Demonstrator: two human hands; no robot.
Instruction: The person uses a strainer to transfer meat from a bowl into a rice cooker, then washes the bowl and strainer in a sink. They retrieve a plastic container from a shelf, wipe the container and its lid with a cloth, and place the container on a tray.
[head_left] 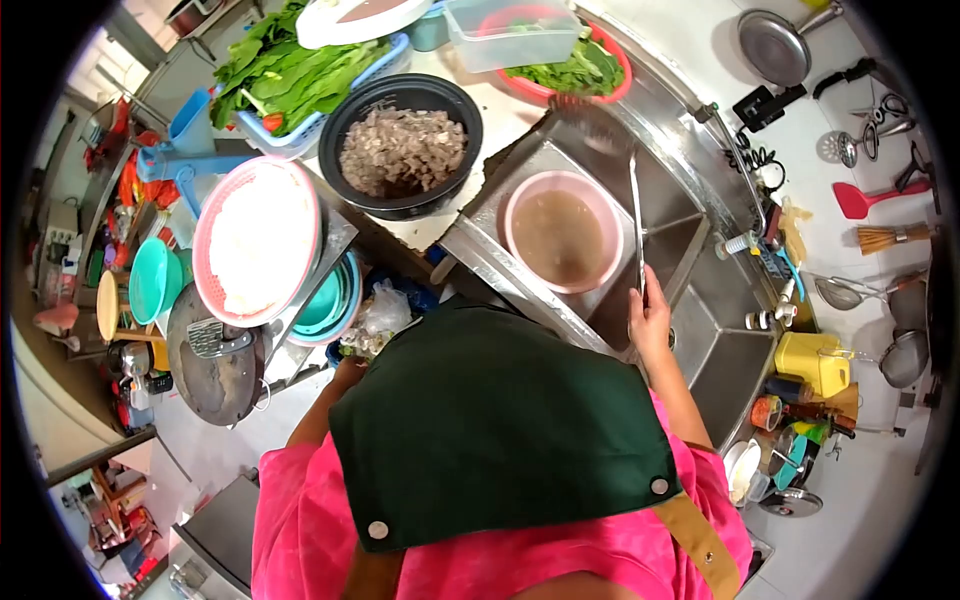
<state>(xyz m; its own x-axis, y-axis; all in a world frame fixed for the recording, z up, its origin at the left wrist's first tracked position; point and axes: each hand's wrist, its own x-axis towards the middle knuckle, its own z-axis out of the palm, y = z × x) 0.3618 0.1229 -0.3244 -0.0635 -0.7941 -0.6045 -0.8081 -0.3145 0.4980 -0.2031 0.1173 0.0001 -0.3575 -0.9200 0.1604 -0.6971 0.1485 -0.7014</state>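
1. Clearly, the right hand (650, 322), centre-right of frame, is closed round the strainer (637, 215) handle's lower end.
2. Long axis runs near-vertical, up-frame from the fingers, just right of the pink bowl (560, 238).
3. Left hand (348, 368), lower centre, is farther off and mostly hidden; its fingers are unreadable.

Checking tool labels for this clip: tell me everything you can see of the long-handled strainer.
The strainer has a thin, straight metal handle ending in a round mesh basket, which looks blurred. The right hand grips the handle's near end. The strainer reaches over the steel sink, beside the pink bowl of brownish liquid, basket near the sink's far edge. Whether the basket touches anything is unclear.
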